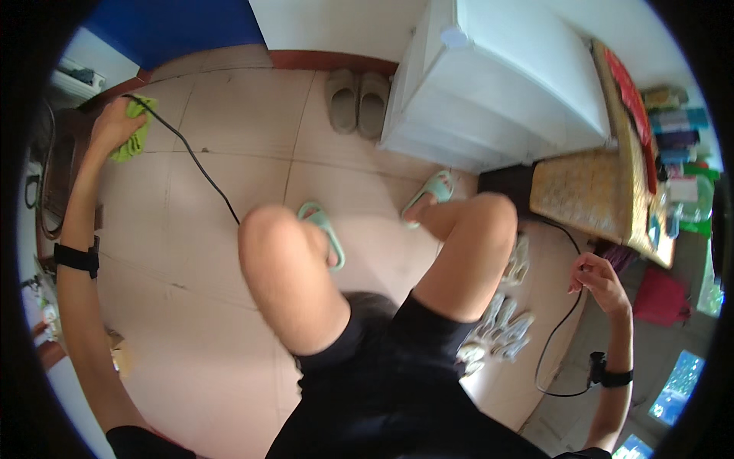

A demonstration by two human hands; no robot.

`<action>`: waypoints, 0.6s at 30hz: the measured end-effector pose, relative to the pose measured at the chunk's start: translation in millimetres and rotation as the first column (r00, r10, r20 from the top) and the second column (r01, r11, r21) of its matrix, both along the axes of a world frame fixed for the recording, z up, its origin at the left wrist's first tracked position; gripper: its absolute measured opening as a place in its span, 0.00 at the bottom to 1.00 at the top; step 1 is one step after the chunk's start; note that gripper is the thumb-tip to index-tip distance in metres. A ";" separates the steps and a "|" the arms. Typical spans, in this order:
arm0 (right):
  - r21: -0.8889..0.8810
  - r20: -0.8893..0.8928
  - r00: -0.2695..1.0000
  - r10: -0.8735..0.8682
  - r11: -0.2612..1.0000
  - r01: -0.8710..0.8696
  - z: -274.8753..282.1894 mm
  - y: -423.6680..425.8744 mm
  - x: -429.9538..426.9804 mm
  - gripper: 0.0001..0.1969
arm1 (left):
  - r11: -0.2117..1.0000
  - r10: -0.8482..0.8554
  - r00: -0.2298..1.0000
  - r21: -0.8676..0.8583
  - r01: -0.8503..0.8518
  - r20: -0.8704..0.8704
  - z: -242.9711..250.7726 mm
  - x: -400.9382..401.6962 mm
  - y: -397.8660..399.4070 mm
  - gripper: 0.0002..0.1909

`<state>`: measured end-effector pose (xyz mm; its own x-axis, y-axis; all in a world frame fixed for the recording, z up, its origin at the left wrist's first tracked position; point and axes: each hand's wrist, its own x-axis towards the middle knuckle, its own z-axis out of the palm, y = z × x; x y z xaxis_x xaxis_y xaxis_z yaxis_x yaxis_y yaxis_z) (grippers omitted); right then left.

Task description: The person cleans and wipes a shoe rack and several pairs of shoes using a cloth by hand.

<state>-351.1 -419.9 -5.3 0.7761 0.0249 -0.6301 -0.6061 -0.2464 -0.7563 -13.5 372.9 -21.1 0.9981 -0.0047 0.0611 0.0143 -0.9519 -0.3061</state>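
My left hand (pixel 116 127) is at the far left, closed on a folded green cloth (pixel 135 137) above the tiled floor. A black cable (pixel 195 158) runs from beside the cloth down to my left knee. My right hand (pixel 596 281) is raised at the right with its fingers bent around another visible stretch of black cable (pixel 557 327), which loops down to the device strapped on my right wrist. Whether both stretches are one cable is hidden. Both wrists carry black straps. My knees are bent, with mint-green slippers (pixel 328 232) on my feet.
Grey-brown slippers (pixel 342 103) stand by the wall. A white cabinet (pixel 493 103) is ahead to the right, beside a wooden table (pixel 579 195) with containers on top. Several shoes (pixel 507 327) lie right of my legs. A dark chair (pixel 63 166) stands at far left.
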 end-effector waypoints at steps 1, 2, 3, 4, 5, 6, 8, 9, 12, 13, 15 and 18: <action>-0.091 0.022 0.998 0.061 0.994 -0.059 -5.1 14.1 25.7 0.08 | 0.995 0.013 0.995 -0.094 -0.022 -0.095 4.8 -5.1 -12.9 0.19; -0.198 0.038 0.997 0.072 0.978 -0.063 -4.8 18.7 45.8 0.08 | 0.970 -0.006 0.979 -0.240 -0.045 -0.204 -26.8 0.1 -27.6 0.15; -0.280 0.071 0.994 0.085 0.958 -0.062 -12.8 19.0 59.1 0.08 | 0.931 -0.078 0.943 -0.363 -0.047 -0.322 -48.3 3.9 -44.1 0.13; -0.302 0.081 0.991 0.110 0.950 -0.080 -25.4 12.7 67.8 0.08 | 0.876 -0.154 0.889 -0.476 -0.079 -0.431 -68.9 8.4 -62.6 0.11; -0.363 0.068 0.988 0.137 0.926 -0.103 -40.1 1.9 73.6 0.08 | 0.861 -0.204 0.815 -0.495 -0.114 -0.543 -82.8 8.6 -82.8 0.12; -0.410 0.058 0.985 0.162 0.903 -0.125 -63.7 -5.3 78.9 0.07 | 0.854 -0.249 0.725 -0.499 -0.149 -0.643 -96.3 8.9 -92.2 0.12; -0.420 0.012 0.980 0.198 0.891 -0.175 -110.9 -15.2 82.7 0.06 | 0.881 -0.285 0.654 -0.460 -0.109 -0.701 -153.7 10.3 -90.5 0.15; -0.374 -0.003 0.982 0.189 0.910 -0.176 -135.7 -18.0 81.0 0.06 | 0.913 -0.248 0.606 -0.391 -0.115 -0.756 -184.8 9.3 -89.0 0.18; -0.320 -0.094 0.969 0.228 0.915 -0.247 -195.4 -12.3 81.7 0.06 | 0.961 -0.140 0.323 -0.207 -0.183 -0.936 -263.5 9.3 -83.2 0.26; -0.336 -0.111 0.956 0.273 0.895 -0.294 -210.7 -6.8 83.6 0.06 | 0.979 -0.069 0.137 -0.094 -0.182 -0.988 -306.3 11.5 -68.4 0.29; -0.338 -0.203 0.932 0.301 0.871 -0.355 -237.7 -14.9 77.7 0.08 | 0.990 0.015 -0.157 -0.008 0.141 -0.987 -350.7 8.9 -80.7 0.37; -0.290 -0.346 0.904 0.252 0.887 -0.359 -267.4 -29.9 76.0 0.09 | 0.970 0.103 -0.349 0.016 0.243 -0.931 -397.9 6.0 -86.7 0.40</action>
